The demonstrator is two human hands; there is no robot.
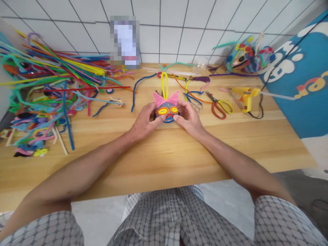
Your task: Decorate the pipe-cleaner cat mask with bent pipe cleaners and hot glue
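Note:
Between both hands, over the middle of the table, is a pipe-cleaner cat ornament (167, 105). It has pink pointed ears, yellow eyes ringed in orange, a red piece below them and a blue line at the bottom. A yellow loop (164, 85) rises from its top. My left hand (150, 118) grips its left side, the thumb on the front near one eye. On the other side my right hand (189, 118) holds it the same way, thumb by the red piece. The fingers behind the ornament are partly hidden.
Many pipe cleaners (77, 65) are heaped at the left. Scissors (219, 106) and a yellow glue gun (247, 98) with a cord lie at the right. Behind them stands a colourful fish-like craft (241, 58). A blurred phone-like object (125, 42) leans on the tiled wall.

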